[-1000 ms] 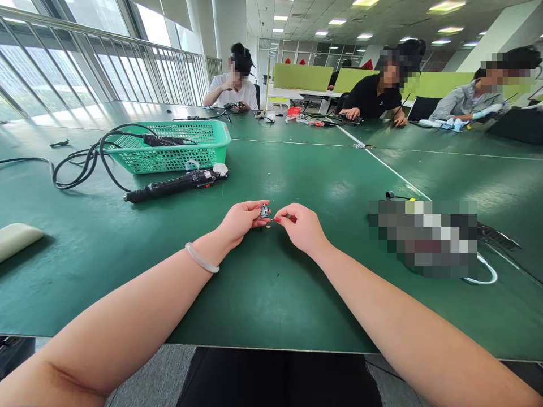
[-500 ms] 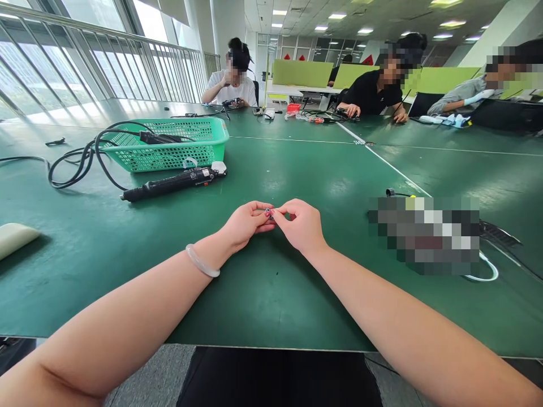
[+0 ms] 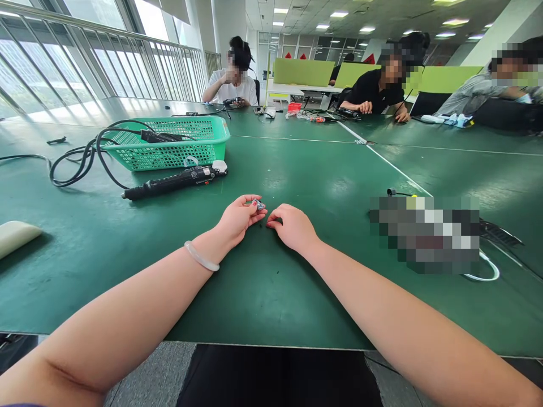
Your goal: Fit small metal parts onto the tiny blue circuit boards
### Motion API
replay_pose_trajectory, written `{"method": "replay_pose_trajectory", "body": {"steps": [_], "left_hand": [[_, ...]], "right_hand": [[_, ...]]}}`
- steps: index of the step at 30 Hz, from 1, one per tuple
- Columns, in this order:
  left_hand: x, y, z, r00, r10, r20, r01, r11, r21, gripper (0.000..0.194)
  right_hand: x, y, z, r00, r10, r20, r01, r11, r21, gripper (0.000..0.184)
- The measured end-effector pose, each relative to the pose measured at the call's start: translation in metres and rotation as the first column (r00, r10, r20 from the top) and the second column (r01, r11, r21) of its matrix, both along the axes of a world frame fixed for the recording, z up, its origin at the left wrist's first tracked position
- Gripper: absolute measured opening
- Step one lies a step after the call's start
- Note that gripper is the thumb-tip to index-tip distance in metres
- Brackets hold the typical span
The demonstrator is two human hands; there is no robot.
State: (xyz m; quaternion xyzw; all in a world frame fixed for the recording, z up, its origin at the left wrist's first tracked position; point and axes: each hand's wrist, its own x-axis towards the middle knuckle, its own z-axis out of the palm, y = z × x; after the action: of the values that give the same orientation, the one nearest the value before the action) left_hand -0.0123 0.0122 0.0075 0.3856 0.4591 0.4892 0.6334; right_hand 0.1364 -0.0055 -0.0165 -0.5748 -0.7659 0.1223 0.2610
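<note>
Between the thumb and fingers of my left hand (image 3: 237, 219) is a small silvery-grey part (image 3: 258, 206), held just above the green table (image 3: 271, 294). The part is too small to tell its kind. My right hand (image 3: 292, 226) is a short way to its right, its thumb and fingertips pinched together low over the table. Whatever lies in that pinch, if anything, is hidden. A tiny dark speck (image 3: 260, 226) shows on the table under my left fingers.
Left of my hands lies a black electric screwdriver (image 3: 178, 182), its cable looping by a green basket (image 3: 169, 155). A pale object (image 3: 17, 238) sits at the left edge. At right is a blurred-out item (image 3: 428, 234) with cables. Several people sit across the table.
My hands have come apart. The left has drawn slightly left and up with the small part. The right has let go of the part and dropped lower, toward the table.
</note>
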Motion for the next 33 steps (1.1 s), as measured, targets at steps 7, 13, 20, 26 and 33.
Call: {"method": "replay_pose_trajectory", "body": {"steps": [7,13,20,26,33], "left_hand": [[0.0,-0.004,0.003,0.988,-0.143,-0.052,0.143,0.99,0.001,0.019],[0.001,-0.01,0.006,0.953,-0.301,-0.035,0.301,0.954,0.002,0.016],[0.001,-0.012,0.007,0.926,-0.377,0.016,0.377,0.926,0.009,0.01],[0.001,-0.013,0.008,0.918,-0.397,0.001,0.397,0.918,0.001,0.007],[0.001,-0.014,0.008,0.919,-0.393,0.008,0.394,0.919,-0.009,0.014]], "right_hand": [[0.006,0.004,-0.002,0.999,0.036,0.025,-0.038,0.996,0.084,0.019],[0.016,-0.005,0.014,0.926,0.21,-0.313,-0.102,0.94,0.326,0.017],[0.015,-0.005,0.012,0.931,0.23,-0.283,-0.124,0.929,0.348,0.019],[0.016,-0.006,0.012,0.944,0.197,-0.266,-0.102,0.938,0.332,0.021],[0.015,-0.007,0.012,0.936,0.229,-0.267,-0.119,0.921,0.372,0.02]]}}
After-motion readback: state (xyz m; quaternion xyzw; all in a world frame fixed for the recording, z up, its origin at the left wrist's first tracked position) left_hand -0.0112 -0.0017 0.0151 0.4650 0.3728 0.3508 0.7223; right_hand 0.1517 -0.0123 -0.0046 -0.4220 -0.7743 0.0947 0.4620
